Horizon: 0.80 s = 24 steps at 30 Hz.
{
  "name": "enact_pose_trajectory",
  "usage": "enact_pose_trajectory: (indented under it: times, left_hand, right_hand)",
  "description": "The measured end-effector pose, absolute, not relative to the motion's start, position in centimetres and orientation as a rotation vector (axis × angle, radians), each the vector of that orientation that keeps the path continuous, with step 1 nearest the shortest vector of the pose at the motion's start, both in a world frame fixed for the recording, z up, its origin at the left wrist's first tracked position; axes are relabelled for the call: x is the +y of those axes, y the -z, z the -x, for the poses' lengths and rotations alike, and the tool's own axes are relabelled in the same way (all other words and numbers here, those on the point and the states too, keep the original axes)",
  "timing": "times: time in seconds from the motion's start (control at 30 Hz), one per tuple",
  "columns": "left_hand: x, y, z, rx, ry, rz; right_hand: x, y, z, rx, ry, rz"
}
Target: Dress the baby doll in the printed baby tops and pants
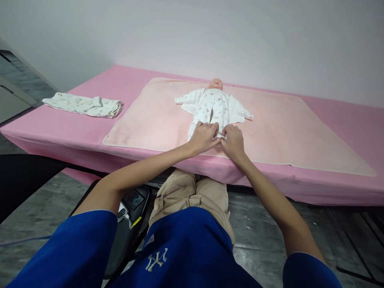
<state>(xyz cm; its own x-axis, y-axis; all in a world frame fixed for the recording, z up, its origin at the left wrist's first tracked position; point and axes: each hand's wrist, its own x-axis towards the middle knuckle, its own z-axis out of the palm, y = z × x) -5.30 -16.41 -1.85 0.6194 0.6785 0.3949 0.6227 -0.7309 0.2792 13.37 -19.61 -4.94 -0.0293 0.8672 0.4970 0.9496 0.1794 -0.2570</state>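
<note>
A baby doll (216,83) lies on its back with its head toward the wall. White baby trousers (207,106) with a small print cover its front, and a white long-sleeved baby top (237,108) spreads out on both sides beneath. Down at the trouser legs, my left hand (205,136) has its fingers curled, closed on the fabric near the lower end of a leg. Close beside it, almost touching, my right hand (233,140) pinches the same cuff area. My fingers partly hide the leg ends.
Under the doll is a pale peach blanket (144,116) on a pink-covered table (90,86). Folded printed baby clothing (84,105) rests at the left. Below the table edge, a black chair (120,248) carries a phone (133,199) and a cable.
</note>
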Motion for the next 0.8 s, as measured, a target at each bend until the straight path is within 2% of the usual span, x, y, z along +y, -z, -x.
enact_pose_trajectory:
  times: [0.3, 0.6, 0.8]
  left_hand:
    - [-16.0, 3.0, 6.1, 1.230, -0.479, -2.687]
    - [-16.4, 3.2, 6.3, 1.197, -0.400, -2.694]
    - [-16.1, 2.5, 10.2, 1.087, -0.541, -2.737]
  right_hand:
    - [-21.6, 4.6, -13.0, -1.951, 0.229, 1.764]
    - [-22.4, 4.3, -14.1, -2.002, -0.077, 1.737]
    - [-25.7, 4.8, -16.6, -2.078, -0.070, 1.631]
